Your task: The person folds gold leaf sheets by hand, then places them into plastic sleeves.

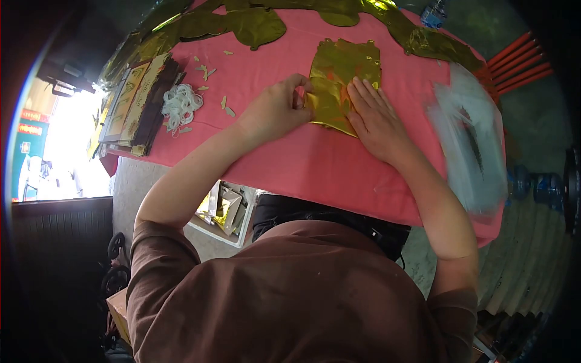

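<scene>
A gold foil balloon [339, 63], flat and folded into a rough rectangle, lies on the pink cloth in front of me. At its left edge, my left hand [279, 107] is closed in a pinch on the foil, thumb and forefinger curled together. My right hand [380, 121] rests flat over the balloon's lower right part, fingers stretched out and pressed on the foil. Creases and reflections run across its shiny surface.
More flat gold foil pieces [257, 29] line the table's far edge. Left are a stack of printed cards [136, 106], a white string bundle [181, 104] and small pale strips [224, 101]. Clear plastic bags [466, 145] lie right. A white box [227, 233] holds scraps below.
</scene>
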